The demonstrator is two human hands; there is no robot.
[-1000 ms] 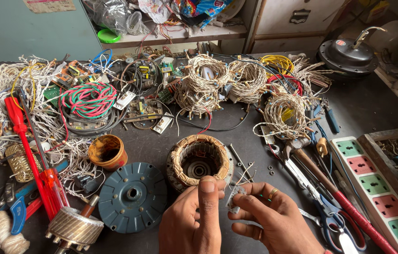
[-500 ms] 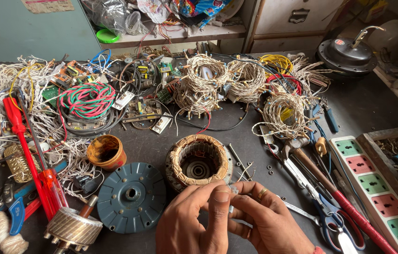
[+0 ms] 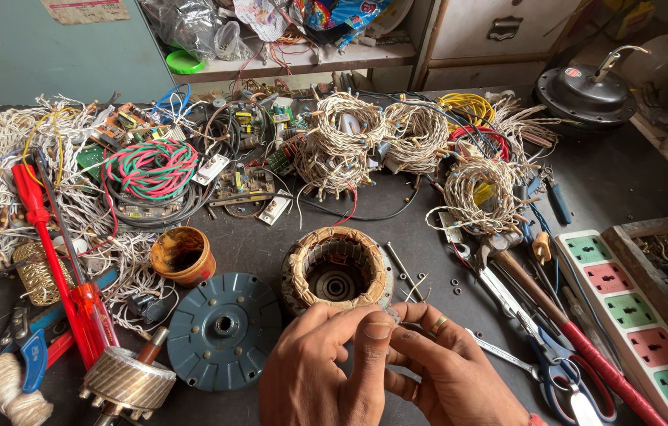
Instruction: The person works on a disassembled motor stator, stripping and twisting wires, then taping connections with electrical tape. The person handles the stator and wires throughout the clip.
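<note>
Between your fingertips, low at the frame's centre, your left hand point(image 3: 326, 371) and right hand point(image 3: 448, 375) pinch together on a tiny metal piece point(image 3: 391, 315), too small to identify. Just beyond the grip, touching nothing, sits the wound stator point(image 3: 338, 268), tan-taped, ring-shaped, axis upright on the tabletop point(image 3: 626, 173).
</note>
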